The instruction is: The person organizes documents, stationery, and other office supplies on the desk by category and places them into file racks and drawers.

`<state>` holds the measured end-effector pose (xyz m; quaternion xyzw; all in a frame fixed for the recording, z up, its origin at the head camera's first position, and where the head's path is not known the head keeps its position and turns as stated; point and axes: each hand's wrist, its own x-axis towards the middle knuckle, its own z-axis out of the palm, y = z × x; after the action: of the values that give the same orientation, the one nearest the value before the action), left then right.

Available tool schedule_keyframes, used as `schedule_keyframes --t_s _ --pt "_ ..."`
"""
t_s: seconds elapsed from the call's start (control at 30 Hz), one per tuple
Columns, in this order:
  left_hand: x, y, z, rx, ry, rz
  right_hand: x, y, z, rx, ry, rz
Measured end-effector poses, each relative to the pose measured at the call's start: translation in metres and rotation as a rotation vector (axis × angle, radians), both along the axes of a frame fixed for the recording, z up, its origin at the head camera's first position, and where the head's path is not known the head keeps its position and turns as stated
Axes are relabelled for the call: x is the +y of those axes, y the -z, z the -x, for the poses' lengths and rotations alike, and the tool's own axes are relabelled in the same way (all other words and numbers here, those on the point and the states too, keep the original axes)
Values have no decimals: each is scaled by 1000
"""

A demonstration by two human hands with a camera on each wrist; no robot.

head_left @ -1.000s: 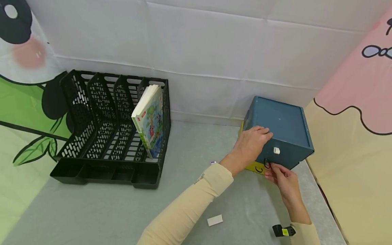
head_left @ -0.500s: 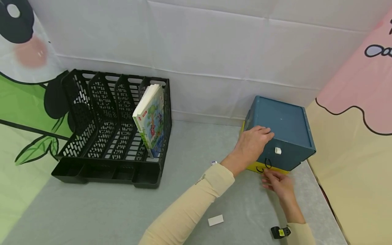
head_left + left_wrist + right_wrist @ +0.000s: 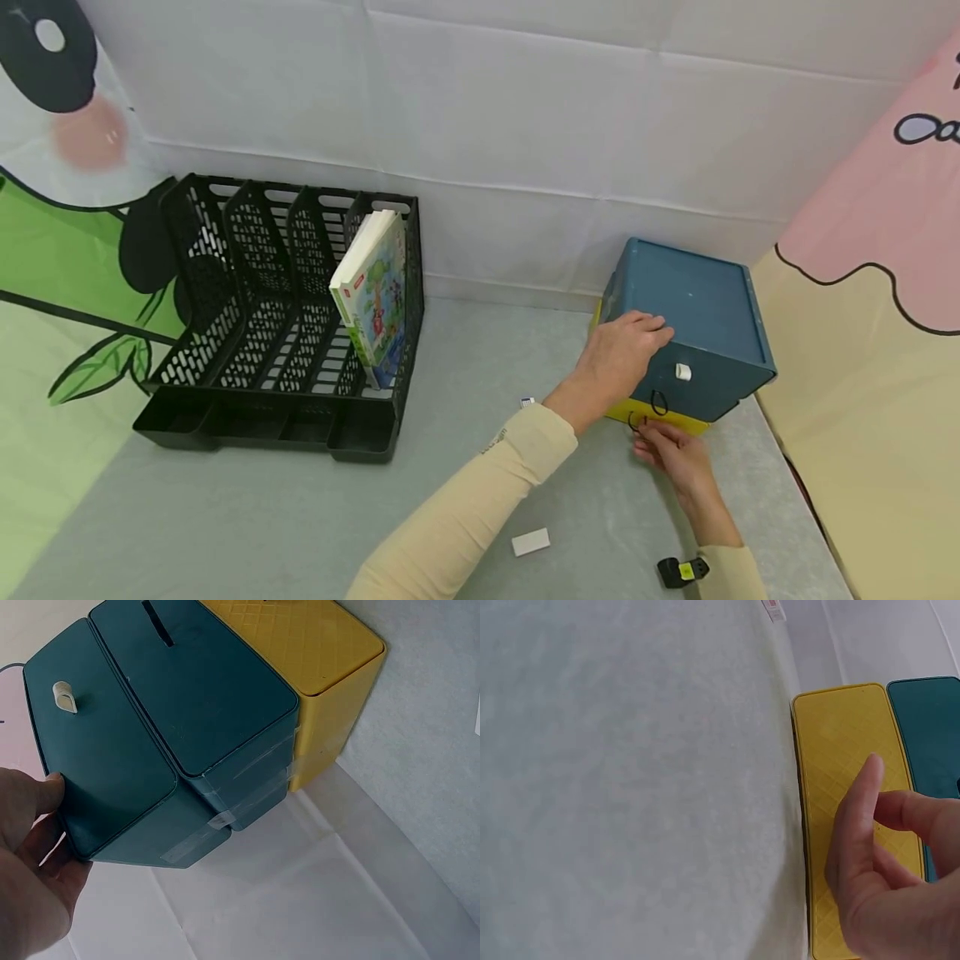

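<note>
A small drawer unit with two dark blue-green drawers point(image 3: 678, 383) above a yellow drawer point(image 3: 840, 727) stands at the right by the wall. My left hand point(image 3: 621, 350) holds its upper left corner, thumb at the front edge and fingers over the top, as the left wrist view shows. Fingertips of my right hand point(image 3: 678, 462) pinch at the black loop pull point(image 3: 632, 422) on the yellow front; the right wrist view hides the loop behind the fingers. Above it hang another black loop pull point(image 3: 658, 403) and a white tab pull point(image 3: 682, 372).
A black file rack point(image 3: 300, 417) stands left, with books point(image 3: 378, 308) leaning in its right compartment. On the grey tabletop point(image 3: 300, 517) lie a white block point(image 3: 531, 542) and a small white-and-blue item point(image 3: 527, 402) beside the left sleeve. A white cloth wall closes the back.
My right hand has moved from the middle drawer's black loop down and left to the yellow drawer's loop. The left hand has stayed on the unit's corner.
</note>
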<state>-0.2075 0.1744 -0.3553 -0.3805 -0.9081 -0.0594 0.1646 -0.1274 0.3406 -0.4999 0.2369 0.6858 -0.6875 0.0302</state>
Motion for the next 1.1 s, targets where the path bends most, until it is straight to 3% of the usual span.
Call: schedule_keyframes --t_s 0.2,0.53,1.1 --pt "2 1 -1 -16 0 -18 0 0 -6 0 1 -59" --pt "1 0 -1 -26 -10 -19 -3 1 -30 -71 -25 -136" --pt "1 3 -1 -8 -5 -50 -15 -1 -71 -199 -35 -150"
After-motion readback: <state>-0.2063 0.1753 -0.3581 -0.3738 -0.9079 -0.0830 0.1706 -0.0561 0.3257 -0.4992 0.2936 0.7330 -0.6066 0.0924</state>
